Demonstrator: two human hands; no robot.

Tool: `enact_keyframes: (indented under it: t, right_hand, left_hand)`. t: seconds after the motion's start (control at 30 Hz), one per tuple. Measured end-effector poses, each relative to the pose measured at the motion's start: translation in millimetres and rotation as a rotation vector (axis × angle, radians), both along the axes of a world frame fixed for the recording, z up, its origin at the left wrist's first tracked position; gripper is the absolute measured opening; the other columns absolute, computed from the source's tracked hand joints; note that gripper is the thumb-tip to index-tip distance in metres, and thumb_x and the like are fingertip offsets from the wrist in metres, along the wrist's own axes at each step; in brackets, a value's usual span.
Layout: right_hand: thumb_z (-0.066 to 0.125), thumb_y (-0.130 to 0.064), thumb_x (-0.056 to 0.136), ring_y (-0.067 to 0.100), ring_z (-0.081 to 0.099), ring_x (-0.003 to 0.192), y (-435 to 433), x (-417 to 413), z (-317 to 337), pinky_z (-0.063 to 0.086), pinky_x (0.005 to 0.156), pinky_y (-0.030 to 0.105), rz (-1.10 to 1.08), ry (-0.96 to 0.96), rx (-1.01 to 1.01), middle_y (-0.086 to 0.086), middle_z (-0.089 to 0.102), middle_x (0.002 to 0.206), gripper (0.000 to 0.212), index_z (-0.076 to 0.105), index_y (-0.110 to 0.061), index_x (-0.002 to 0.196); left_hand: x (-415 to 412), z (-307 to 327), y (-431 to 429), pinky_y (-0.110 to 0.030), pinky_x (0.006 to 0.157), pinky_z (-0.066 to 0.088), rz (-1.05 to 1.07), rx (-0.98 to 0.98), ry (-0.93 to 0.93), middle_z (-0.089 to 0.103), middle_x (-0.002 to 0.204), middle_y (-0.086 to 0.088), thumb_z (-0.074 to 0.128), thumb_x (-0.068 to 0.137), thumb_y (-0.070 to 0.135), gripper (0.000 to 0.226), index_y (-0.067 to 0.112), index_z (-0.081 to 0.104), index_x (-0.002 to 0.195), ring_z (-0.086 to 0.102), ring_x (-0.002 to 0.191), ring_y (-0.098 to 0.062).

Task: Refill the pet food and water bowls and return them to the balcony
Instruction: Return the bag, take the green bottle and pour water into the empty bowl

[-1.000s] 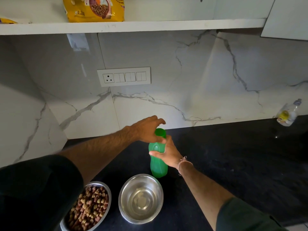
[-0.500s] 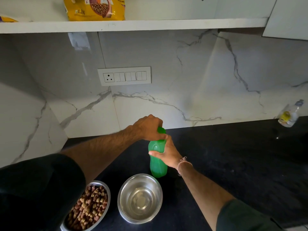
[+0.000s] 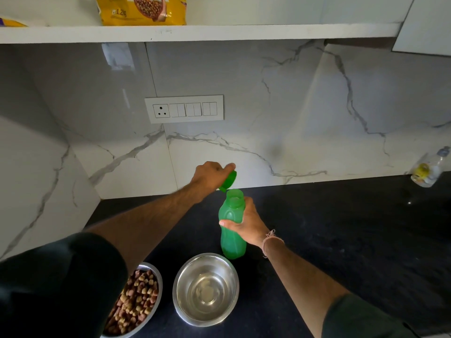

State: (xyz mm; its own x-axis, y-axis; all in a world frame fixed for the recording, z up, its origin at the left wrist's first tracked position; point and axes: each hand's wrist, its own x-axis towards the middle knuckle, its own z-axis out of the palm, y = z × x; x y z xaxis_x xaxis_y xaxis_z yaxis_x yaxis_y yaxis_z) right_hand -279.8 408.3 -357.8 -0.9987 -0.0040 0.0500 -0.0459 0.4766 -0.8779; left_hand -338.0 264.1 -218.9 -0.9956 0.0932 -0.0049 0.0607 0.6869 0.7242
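Note:
A green plastic bottle (image 3: 231, 237) stands upright on the black counter (image 3: 341, 240), its mouth uncovered. My right hand (image 3: 247, 224) grips the bottle's upper body. My left hand (image 3: 211, 175) holds the green cap (image 3: 229, 180) just above and left of the bottle mouth. In front of the bottle sits a steel bowl (image 3: 206, 289) with a little water at its bottom. To its left, a second steel bowl (image 3: 136, 303) is full of brown kibble, partly hidden by my left sleeve.
A yellow pet food bag (image 3: 144, 9) stands on the white shelf (image 3: 219, 32) overhead. A switch panel (image 3: 184, 109) is set in the marble wall. A small clear bottle (image 3: 430, 169) leans at the counter's far right.
My left hand closed over the cap and has lifted it off the bottle, up and to the left. The right hand kept its grip on the bottle.

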Motion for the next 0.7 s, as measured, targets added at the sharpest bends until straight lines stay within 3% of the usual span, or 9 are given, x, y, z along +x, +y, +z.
enact_keyframes:
  t: [0.07,0.17,0.3,0.37,0.43,0.6,0.7]
  right_hand:
    - [0.087,-0.051,0.069,0.014,0.059,0.116,0,0,-1,0.051,0.104,0.036,0.005,0.000,0.000,0.000,0.049,0.127,0.080,0.035,-0.031,0.126]
    - [0.085,-0.058,0.063,0.014,0.059,0.116,0,0,-1,0.053,0.104,0.041,0.002,-0.011,-0.018,0.000,0.049,0.127,0.086,0.036,-0.030,0.127]
    - [0.087,-0.054,0.065,0.016,0.057,0.118,-1,1,-2,0.051,0.105,0.041,-0.001,-0.001,-0.033,0.002,0.048,0.129,0.085,0.033,-0.031,0.126]
    - [0.086,-0.055,0.064,0.016,0.057,0.119,-2,1,-2,0.050,0.106,0.041,-0.003,0.000,-0.029,0.003,0.048,0.129,0.085,0.032,-0.032,0.126]
    - [0.082,-0.063,0.060,0.015,0.057,0.119,-2,1,-3,0.050,0.106,0.041,-0.007,-0.002,-0.034,0.001,0.049,0.129,0.089,0.032,-0.034,0.126]
    - [0.083,-0.060,0.063,0.014,0.055,0.121,-1,1,-7,0.048,0.109,0.040,-0.008,0.007,-0.054,-0.002,0.048,0.130,0.088,0.033,-0.033,0.129]
    - [0.085,-0.060,0.065,0.014,0.055,0.123,0,0,-10,0.048,0.109,0.041,-0.005,0.005,-0.062,-0.003,0.048,0.132,0.090,0.033,-0.033,0.134]
  left_hand:
    - [-4,-14,-11,-0.032,0.067,0.055,0.091,0.371,-0.208,0.068,0.088,-0.010,0.060,0.090,0.064,0.059,0.008,0.067,0.105,0.062,0.069,-0.019]
    - [-4,-43,-29,-0.033,0.071,0.055,0.146,0.808,-0.445,0.067,0.100,-0.014,0.071,0.090,0.047,0.056,0.003,0.061,0.124,0.062,0.078,-0.021]
    - [4,-92,-46,-0.042,0.088,0.057,0.186,0.985,-0.479,0.063,0.123,-0.023,0.068,0.094,0.007,0.044,0.000,0.051,0.134,0.067,0.101,-0.034]
    - [6,-117,-52,-0.046,0.094,0.054,0.252,0.972,-0.472,0.060,0.125,-0.022,0.064,0.092,-0.009,0.051,0.010,0.046,0.136,0.064,0.112,-0.041]
    - [5,-143,-57,-0.042,0.094,0.054,0.321,0.876,-0.481,0.059,0.129,-0.023,0.065,0.089,-0.012,0.048,0.008,0.055,0.132,0.063,0.116,-0.040]
    - [17,-184,-66,-0.028,0.066,0.052,0.423,0.380,-0.421,0.071,0.098,-0.015,0.085,0.077,0.013,0.021,0.012,0.072,0.093,0.061,0.077,-0.020]
    - [28,-199,-71,-0.024,0.064,0.047,0.429,0.187,-0.358,0.070,0.089,-0.009,0.087,0.075,0.016,0.016,0.015,0.072,0.081,0.061,0.076,-0.019]
